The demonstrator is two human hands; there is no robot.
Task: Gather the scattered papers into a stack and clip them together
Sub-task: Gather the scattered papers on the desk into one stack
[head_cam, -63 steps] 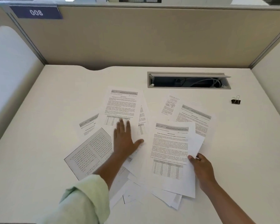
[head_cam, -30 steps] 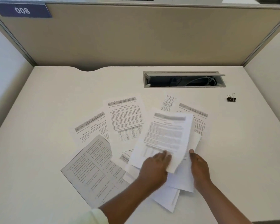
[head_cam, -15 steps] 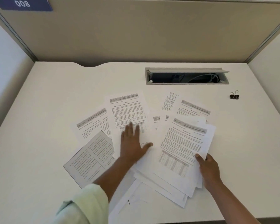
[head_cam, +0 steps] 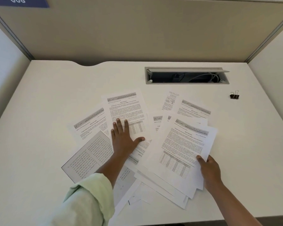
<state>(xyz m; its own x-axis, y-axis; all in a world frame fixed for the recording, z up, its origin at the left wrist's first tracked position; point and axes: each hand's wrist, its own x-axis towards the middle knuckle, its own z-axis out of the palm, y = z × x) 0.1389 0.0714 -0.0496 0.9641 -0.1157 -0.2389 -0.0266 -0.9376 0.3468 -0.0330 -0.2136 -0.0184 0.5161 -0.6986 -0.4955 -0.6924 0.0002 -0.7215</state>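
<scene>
Several printed sheets lie fanned over the middle of the white desk (head_cam: 47, 95). My left hand (head_cam: 123, 139) rests flat, fingers spread, on a printed page with a table (head_cam: 126, 108). My right hand (head_cam: 208, 170) grips the right edge of a loose pile of sheets (head_cam: 181, 149), thumb on top of the uppermost page. A grey-bordered page of two text columns (head_cam: 88, 155) lies at the left. More sheets (head_cam: 193, 110) lie behind the pile. A black binder clip (head_cam: 234, 95) stands apart at the far right of the desk.
An open cable slot (head_cam: 186, 75) with wires sits in the desk behind the papers. Beige partition walls (head_cam: 137, 30) close in the back, white panels the sides. The desk's near edge runs just below the lowest sheets.
My left hand dropped a sheet onto the pile and went back left, flat onto the page with the table. In the last half second nothing but the camera view has shifted.
</scene>
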